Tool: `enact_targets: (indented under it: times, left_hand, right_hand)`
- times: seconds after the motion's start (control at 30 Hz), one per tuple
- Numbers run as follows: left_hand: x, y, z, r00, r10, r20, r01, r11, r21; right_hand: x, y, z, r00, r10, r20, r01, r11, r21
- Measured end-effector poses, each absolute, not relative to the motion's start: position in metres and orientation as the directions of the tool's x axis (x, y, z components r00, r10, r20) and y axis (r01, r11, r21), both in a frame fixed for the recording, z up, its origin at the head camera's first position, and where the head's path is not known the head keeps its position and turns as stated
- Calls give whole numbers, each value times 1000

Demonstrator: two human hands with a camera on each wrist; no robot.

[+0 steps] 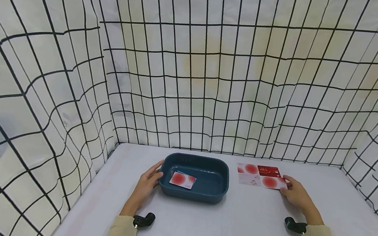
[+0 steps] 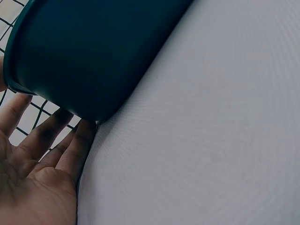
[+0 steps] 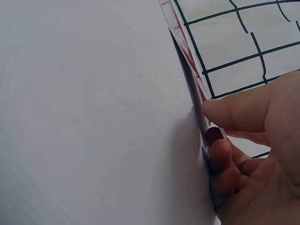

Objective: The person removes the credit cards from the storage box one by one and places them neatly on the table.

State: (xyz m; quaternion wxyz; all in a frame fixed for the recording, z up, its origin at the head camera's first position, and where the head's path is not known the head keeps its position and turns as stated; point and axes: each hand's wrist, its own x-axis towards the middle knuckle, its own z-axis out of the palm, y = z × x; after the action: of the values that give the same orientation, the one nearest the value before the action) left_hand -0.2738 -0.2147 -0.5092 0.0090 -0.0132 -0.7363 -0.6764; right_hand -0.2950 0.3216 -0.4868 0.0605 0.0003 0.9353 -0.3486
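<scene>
A dark teal plastic bin point(image 1: 214, 198) stands on the white-covered table. Inside it, on the left, a white card with a red circle point(image 1: 179, 178) overlaps a blue-edged card point(image 1: 195, 181). My left hand point(image 1: 146, 185) touches the bin's left end, its fingers fairly straight against the outer wall point(image 2: 89, 61). Further right, several cards lie edge to edge, among them a red VIP card point(image 1: 269, 171) and a pale pink card point(image 1: 249, 179). With thumb and fingers my right hand point(image 1: 297, 193) pinches the right end of the near red-circle card point(image 1: 273, 182), tilted slightly up in the right wrist view.
A white backdrop with a black grid net point(image 1: 205, 96) rises behind the table and along both sides. White tabletop point(image 1: 210, 234) lies between the bin, the cards and the front. Black wrist-worn devices point(image 1: 144, 220) sit at both sleeves.
</scene>
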Motion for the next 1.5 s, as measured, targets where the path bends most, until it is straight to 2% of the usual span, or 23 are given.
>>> enact_targets:
  times: [0.37, 0.67, 1.5]
  left_hand:
    - [-274, -215, -510, -1000, 9, 27, 27, 88, 996]
    - [-274, -215, -508, -1000, 16, 27, 28, 88, 996]
    - [-273, -215, -509, -999, 7, 33, 33, 81, 996]
  right_hand:
    - [-301, 321, -489, -996, -73, -59, -20, 781, -624]
    - [-301, 318, -490, -996, -18, -85, 38, 786, -617]
    - [-308, 317, -497, -997, 14, -81, 59, 813, -579]
